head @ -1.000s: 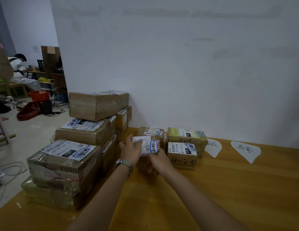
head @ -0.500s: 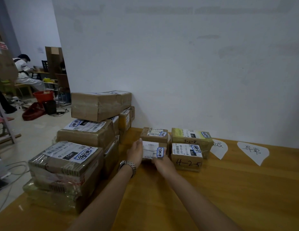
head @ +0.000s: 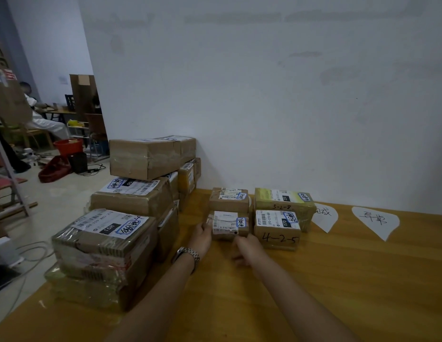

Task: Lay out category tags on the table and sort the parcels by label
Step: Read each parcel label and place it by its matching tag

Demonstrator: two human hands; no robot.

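Parcel | small, on counter, just left of carton marked 4-2-5 | likely light, stiff, tape slick; take by opposite ends | left grip touches left end; right grip blurred at near edge | clamped or not: cannot tell

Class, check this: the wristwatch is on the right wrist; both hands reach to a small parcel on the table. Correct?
No: the head view shows the wristwatch on the left wrist. Left hand and right hand do reach to the small parcel on the table.
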